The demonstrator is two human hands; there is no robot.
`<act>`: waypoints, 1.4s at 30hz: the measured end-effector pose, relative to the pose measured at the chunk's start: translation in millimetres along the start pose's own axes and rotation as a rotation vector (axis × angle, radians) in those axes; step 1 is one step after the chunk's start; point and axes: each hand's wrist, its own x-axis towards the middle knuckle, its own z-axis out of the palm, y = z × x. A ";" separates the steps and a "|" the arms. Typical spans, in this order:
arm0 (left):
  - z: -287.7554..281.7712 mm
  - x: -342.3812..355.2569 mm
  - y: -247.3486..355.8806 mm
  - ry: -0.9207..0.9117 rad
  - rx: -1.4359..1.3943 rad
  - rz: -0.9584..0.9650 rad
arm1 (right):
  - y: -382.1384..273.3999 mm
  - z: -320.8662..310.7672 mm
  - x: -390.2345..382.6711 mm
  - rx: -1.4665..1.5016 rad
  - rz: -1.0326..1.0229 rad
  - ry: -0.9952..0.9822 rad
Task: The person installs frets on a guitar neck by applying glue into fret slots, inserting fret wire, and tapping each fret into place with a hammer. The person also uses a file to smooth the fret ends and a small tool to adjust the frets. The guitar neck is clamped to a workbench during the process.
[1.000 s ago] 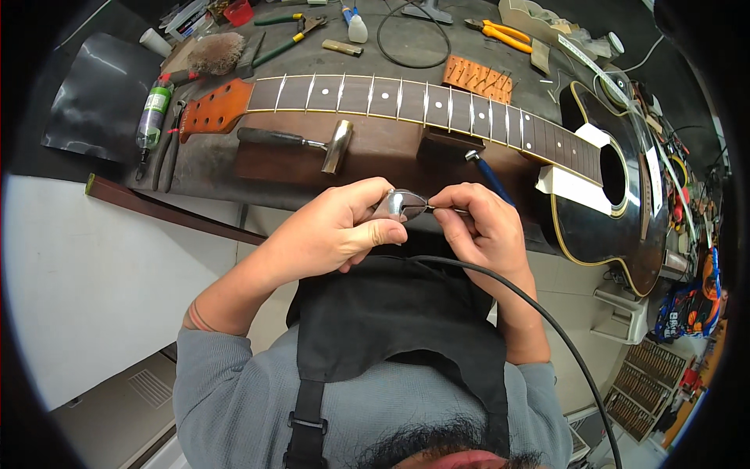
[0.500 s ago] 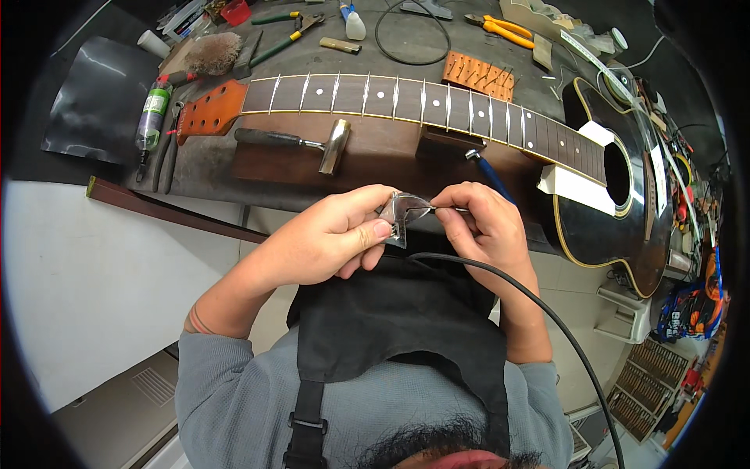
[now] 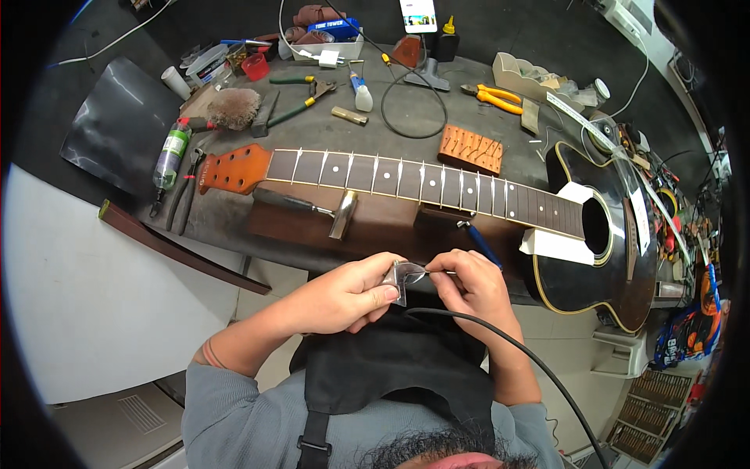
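Above my apron, my left hand [image 3: 348, 297] is closed on a small shiny piece, clear or metallic, with a curved edge [image 3: 400, 283]; its kind is unclear. My right hand [image 3: 474, 291] pinches a thin, wire-like piece [image 3: 429, 272] whose tip meets the curved edge. Most of that thin piece is hidden by my fingers. Beyond both hands lies a black guitar [image 3: 551, 273], its fretted neck [image 3: 406, 178] pointing left, with white covers beside the soundhole. Between neck and hands are a metal-headed hammer [image 3: 342, 216] and a small blue-handled tool [image 3: 482, 244].
A wooden block holding several thin pieces [image 3: 470, 150] sits behind the neck. Orange-handled pliers [image 3: 500, 99], green-handled cutters [image 3: 293, 113] and a green-labelled bottle [image 3: 171, 156] lie about the bench. A black cable [image 3: 531, 356] runs past my right forearm. A phone [image 3: 419, 16] stands at the back.
The view has tilted up, so bench and hands appear lower and more of the back shows. Both hands keep their holds, with the pieces still together.
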 end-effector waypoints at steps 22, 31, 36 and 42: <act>11.7 8.3 -20.3 -0.009 -0.218 0.045 | 1.9 -5.8 -1.9 -0.006 -0.006 -0.049; 19.0 9.2 -20.0 -0.018 -0.208 0.064 | 7.3 -5.8 -9.8 -0.028 -0.014 -0.043; 20.8 11.9 -22.3 -0.017 -0.236 0.086 | 6.2 -6.3 -10.7 -0.152 -0.054 -0.018; 23.5 14.9 -26.1 -0.024 -0.260 0.096 | 14.2 -4.4 -13.8 -0.215 -0.120 0.039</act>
